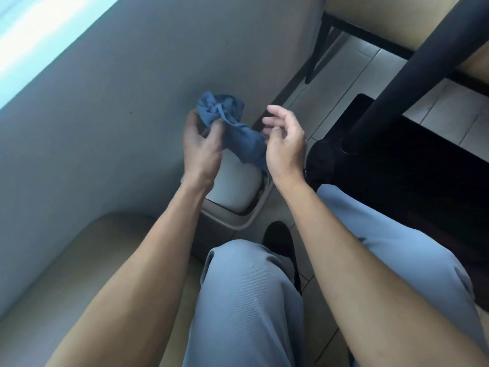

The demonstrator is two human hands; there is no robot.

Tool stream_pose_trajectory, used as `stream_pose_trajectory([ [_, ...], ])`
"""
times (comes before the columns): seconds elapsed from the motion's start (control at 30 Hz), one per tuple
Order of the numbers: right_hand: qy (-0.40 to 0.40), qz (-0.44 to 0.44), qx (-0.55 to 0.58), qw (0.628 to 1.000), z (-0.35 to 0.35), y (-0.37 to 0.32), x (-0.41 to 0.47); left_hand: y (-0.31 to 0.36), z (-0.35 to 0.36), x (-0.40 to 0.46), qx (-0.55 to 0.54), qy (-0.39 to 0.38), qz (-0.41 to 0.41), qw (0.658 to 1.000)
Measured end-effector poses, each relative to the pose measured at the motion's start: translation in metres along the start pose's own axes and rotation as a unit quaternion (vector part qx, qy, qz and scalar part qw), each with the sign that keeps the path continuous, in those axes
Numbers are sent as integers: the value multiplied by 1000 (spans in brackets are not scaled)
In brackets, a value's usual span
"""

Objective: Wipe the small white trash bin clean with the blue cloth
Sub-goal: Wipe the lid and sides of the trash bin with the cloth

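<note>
Both hands (202, 147) (284, 140) bunch blue cloth (232, 125), hiding much of white bin (235, 186).

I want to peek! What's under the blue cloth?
Below the crumpled blue cloth, held by the left hand and right hand, sits the small white trash bin with its closed lid. The cloth and hands cover the lid's far edge.

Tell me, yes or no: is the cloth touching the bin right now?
No: the cloth is held bunched in both hands, left hand and right hand, in the air above the bin.
</note>
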State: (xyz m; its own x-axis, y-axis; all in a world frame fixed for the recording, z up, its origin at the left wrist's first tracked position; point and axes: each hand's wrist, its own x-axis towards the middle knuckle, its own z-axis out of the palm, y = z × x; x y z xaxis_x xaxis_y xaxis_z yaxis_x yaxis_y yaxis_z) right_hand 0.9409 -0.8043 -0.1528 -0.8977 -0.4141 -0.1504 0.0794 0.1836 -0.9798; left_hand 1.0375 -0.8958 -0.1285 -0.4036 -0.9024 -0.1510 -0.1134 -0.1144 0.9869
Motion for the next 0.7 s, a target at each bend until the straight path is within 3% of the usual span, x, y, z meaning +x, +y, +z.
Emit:
stream_pose_trajectory([
  [0.07,5,8,-37,999,-2,2,-2,17,-10,-4,-33,23,14,999],
  [0.17,-56,36,-117,991,2,10,-5,39,-28,-15,-21,75,79,994],
  [0.23,-114,57,-172,977,10,16,-10,44,-42,-23,46,109,101,988],
  [0.37,-206,34,-295,932,30,23,-27,16,-70,-29,236,115,70,962],
  [0.47,-250,-31,-368,895,48,25,-39,-19,-83,-22,363,91,45,926],
  [0.57,-311,-40,-404,859,61,26,-44,-49,-84,-16,413,12,19,911],
  [0.7,-304,-71,-458,832,56,34,-43,-72,-73,-19,476,-69,63,874],
])
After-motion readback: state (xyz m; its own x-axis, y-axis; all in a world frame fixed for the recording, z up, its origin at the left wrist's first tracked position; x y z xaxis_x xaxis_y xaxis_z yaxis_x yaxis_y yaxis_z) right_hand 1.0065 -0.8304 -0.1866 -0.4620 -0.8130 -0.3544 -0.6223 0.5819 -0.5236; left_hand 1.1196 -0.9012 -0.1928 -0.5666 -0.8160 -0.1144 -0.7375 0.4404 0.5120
